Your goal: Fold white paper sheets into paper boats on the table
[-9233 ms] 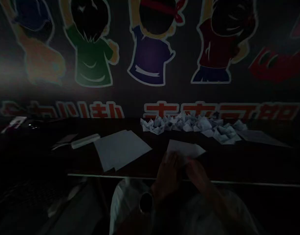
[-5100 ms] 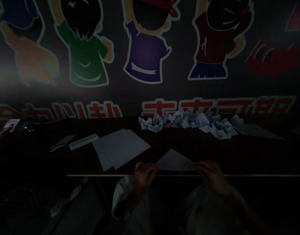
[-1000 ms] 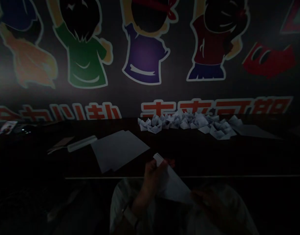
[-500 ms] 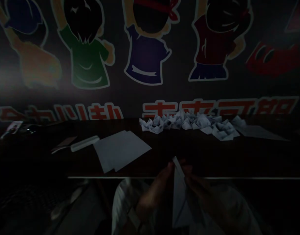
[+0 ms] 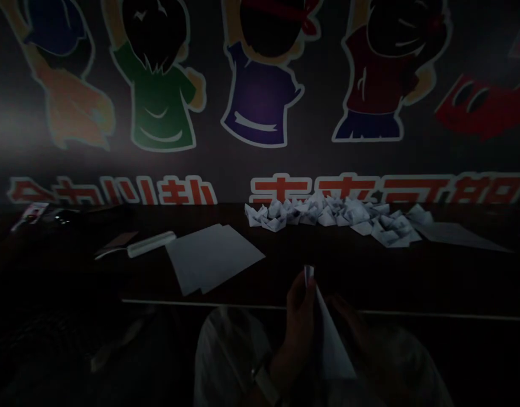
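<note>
Folded paper (image 5: 334, 347), narrow end pointing forward, long axis slanting down-right, left hand (image 5: 300, 316) pinching its top, right hand (image 5: 351, 322), finger state indiscernible

Your counter (image 5: 395, 280) is dark, with a pale near edge. Left of its middle you have overlapping white sheets (image 5: 215, 257), then a pale tube-like item (image 5: 152, 244) and a flat brownish piece (image 5: 122, 239). Folded paper shapes (image 5: 326, 217) crowd together toward the back, a flat sheet (image 5: 459, 235) just to their right.
</note>
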### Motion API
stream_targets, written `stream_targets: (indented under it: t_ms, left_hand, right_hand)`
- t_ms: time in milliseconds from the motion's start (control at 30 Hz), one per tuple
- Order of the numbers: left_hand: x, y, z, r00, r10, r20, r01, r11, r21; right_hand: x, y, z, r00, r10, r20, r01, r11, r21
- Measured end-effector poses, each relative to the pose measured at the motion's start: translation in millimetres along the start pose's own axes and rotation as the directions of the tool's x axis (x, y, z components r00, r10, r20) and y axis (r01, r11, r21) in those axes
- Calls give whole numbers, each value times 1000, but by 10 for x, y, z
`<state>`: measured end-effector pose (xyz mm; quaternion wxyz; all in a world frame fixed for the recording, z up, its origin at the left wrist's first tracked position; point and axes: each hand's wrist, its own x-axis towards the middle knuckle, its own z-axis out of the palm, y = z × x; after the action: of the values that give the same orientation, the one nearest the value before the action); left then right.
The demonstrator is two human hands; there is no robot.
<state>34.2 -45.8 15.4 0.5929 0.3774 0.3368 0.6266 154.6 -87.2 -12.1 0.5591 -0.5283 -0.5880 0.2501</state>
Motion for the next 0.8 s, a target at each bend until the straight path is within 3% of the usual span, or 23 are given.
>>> stream_targets:
  t_ms: [67,133,233,367,500,600,700,800]
  left_hand:
    - [13,20,-7,996,79,41,-83,992,100]
    - [1,64,-14,979,137,149,-166,966,198]
    - [-44,132,-15,940,202,273,-283,912,297]
    - [-77,152,-3,927,238,291,-337,868,365]
    - [-71,144,22,936,185,300,-287,894,343]
    - [-64,160,34,940,160,301,-260,908,328]
    - [-52,164,24,948,157,275,-247,911,330]
    - [-36,141,-3,953,159,260,-241,913,328]
  right_hand:
    - [119,-70,-28,998,47,-49,-48,999,-5]
    - [234,-175,-48,999,30,-21,-31,999,-13]
    - [334,-313,-73,996,-83,22,84,995,-52]
    - [334,-360,-74,965,-256,-52,243,952,-187]
    - [283,-311,-39,868,-488,-91,411,810,-419]
    - [243,-289,-23,810,-586,19,487,655,-578]
    - [199,-297,-26,796,-590,135,509,534,-675]
    - [149,-306,-41,791,-584,184,522,485,-702]
